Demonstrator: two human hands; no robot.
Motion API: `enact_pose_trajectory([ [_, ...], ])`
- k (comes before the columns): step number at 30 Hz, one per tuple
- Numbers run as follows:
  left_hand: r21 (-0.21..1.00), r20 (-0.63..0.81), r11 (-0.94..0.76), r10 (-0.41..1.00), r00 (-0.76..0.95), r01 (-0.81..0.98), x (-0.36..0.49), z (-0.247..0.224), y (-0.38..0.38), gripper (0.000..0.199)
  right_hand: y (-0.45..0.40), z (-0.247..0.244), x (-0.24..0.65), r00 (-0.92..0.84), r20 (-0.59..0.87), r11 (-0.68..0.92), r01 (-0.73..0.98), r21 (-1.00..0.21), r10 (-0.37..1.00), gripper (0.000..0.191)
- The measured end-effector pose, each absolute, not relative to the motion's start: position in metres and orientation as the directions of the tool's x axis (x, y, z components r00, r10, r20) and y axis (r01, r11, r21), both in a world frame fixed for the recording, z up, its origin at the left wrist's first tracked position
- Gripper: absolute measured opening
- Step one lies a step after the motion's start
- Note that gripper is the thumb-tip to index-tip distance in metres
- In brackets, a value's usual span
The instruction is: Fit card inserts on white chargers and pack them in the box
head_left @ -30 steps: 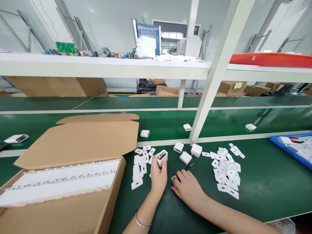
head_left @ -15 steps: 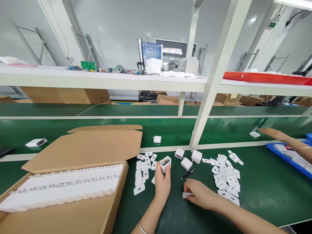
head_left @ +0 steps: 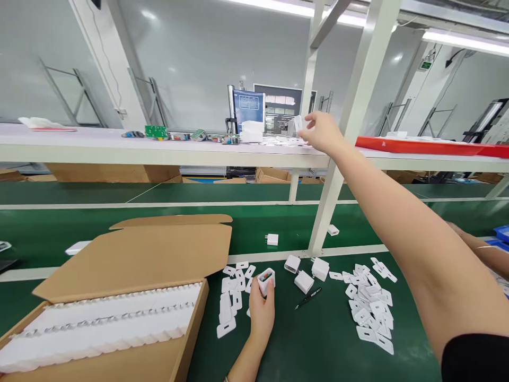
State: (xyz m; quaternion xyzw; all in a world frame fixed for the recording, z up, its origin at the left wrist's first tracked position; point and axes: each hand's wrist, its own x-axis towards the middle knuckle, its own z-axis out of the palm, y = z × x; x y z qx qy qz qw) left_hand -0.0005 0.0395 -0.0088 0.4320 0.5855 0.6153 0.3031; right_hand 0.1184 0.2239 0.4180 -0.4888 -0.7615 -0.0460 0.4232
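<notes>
The green surface extends toward the far shelf, whose post stands behind the right arm. The open carton bounds the left side. The right hand is raised at the shelf, fingers curled; its grip cannot be determined. The left hand pinches a white charger housing right of the carton. The surface shows between this hand and the plates at right.

Open bench lay between the left hand's fingers and the heap of white plates; farther in, a pen and three chargers cluttered that lane, the slanted post rising behind them; the raised right arm crossed the right side, and the carton's wall bounded the left
</notes>
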Motion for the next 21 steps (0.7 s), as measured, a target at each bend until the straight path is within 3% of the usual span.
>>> enact_pose_trajectory([
  [2,0.982,0.180,-0.140,0.885,-0.429,0.124,0.001,-0.008,0.038,0.051,0.222,0.412,0.117,-0.133,0.759,0.553,0.766,-0.329,0.637,0.024],
  [4,0.983,0.177,-0.142,0.887,-0.427,0.114,0.002,-0.006,0.037,0.048,0.198,0.383,0.125,-0.205,0.801,0.601,0.767,-0.225,0.562,0.021],
  [6,0.984,0.178,-0.146,0.885,-0.431,0.107,0.001,-0.004,0.037,0.044,0.165,0.337,0.143,-0.368,0.698,0.601,0.792,-0.110,0.614,0.022],
  [7,0.984,0.176,-0.146,0.881,-0.439,0.102,0.000,-0.004,0.037,0.042,0.148,0.310,0.156,-0.464,0.570,0.591,0.805,-0.048,0.678,0.024],
  [9,0.987,0.162,-0.135,0.873,-0.461,0.092,-0.001,-0.004,0.038,0.037,0.122,0.253,0.186,-0.566,0.170,0.563,0.823,0.071,0.807,0.029],
  [11,0.991,0.133,-0.107,0.868,-0.479,0.082,-0.003,-0.007,0.039,0.035,0.106,0.197,0.219,-0.494,-0.204,0.519,0.849,0.099,0.846,0.030],
  [12,0.993,0.117,-0.092,0.867,-0.484,0.076,-0.004,-0.009,0.040,0.034,0.102,0.172,0.234,-0.406,-0.299,0.451,0.887,0.100,0.864,0.027],
  [14,0.996,0.091,-0.068,0.869,-0.486,0.065,-0.006,-0.013,0.041,0.033,0.098,0.131,0.261,-0.326,-0.339,0.380,0.919,0.104,0.883,0.026],
  [17,0.998,0.059,-0.048,0.874,-0.482,0.034,-0.008,-0.018,0.043,0.032,0.101,0.093,0.286,-0.262,-0.268,0.298,0.950,0.099,0.927,0.032],
  [21,0.999,0.020,-0.036,0.903,-0.430,-0.031,-0.009,-0.023,0.046,0.035,0.116,0.068,0.303,-0.302,-0.167,0.304,0.953,-0.015,0.939,0.031],
])
